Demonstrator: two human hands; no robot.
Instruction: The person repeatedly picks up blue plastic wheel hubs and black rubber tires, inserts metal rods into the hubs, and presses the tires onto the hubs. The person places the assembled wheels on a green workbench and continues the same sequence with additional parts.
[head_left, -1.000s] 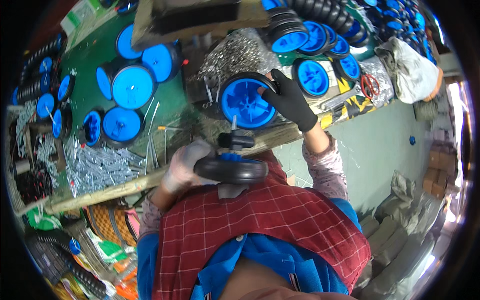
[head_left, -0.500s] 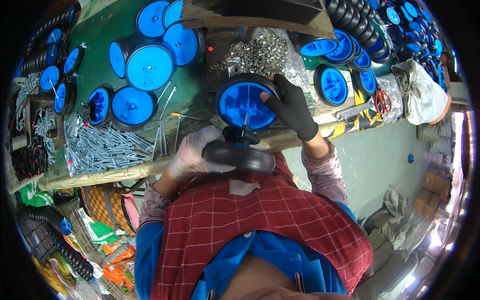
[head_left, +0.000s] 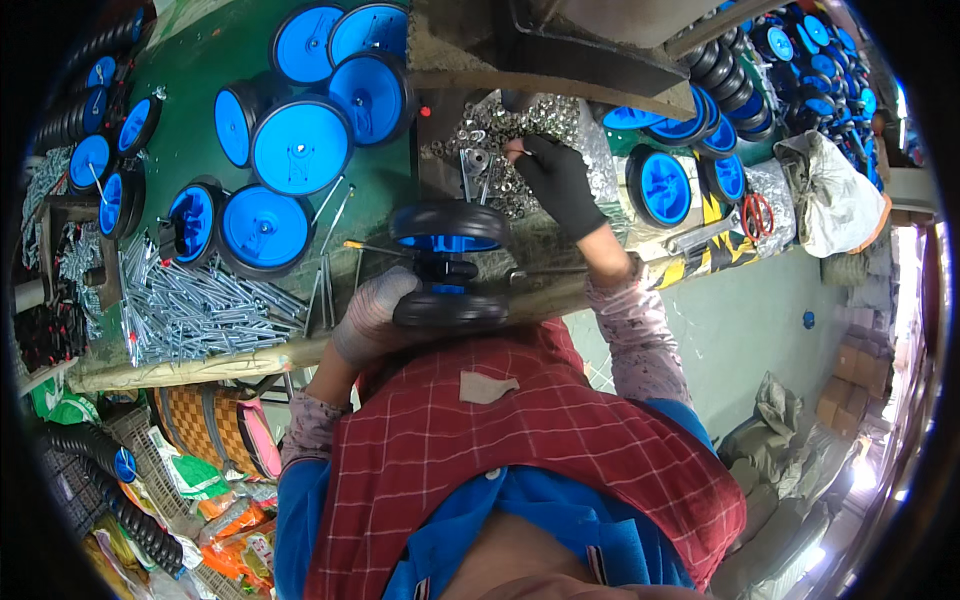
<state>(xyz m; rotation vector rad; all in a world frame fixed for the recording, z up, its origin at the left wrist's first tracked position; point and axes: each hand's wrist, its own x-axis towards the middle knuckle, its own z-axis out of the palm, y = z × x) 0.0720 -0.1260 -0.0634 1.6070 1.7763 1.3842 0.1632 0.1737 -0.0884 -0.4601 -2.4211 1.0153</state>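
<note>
A heap of small shiny metal nuts and washers [head_left: 520, 130] lies loose in a shallow dark tray at the far middle of the green desk [head_left: 200, 60]. The right hand [head_left: 555, 180], in a black knit glove, reaches into this heap with fingertips pinched together on something too small to tell. At the right, a crumpled grey-white cloth sack [head_left: 830, 195] sits slumped; what it holds cannot be seen.

The left hand [head_left: 370, 315], in a pale speckled glove, is wrapped around the near black rubber wheel [head_left: 450, 310] of a two-wheel assembly: two smooth black tyres with blue plastic hubs joined on a short axle, the far wheel [head_left: 450, 225] standing above it at the desk's near edge, just in front of the person's red checked apron.

Round blue plastic discs with black rims [head_left: 300, 145] lie flat and stacked across the desk. A pile of thin silver metal rods [head_left: 200, 310] spreads at the left. Red-handled scissors [head_left: 757, 212] rest on the yellow-and-black striped edge.
</note>
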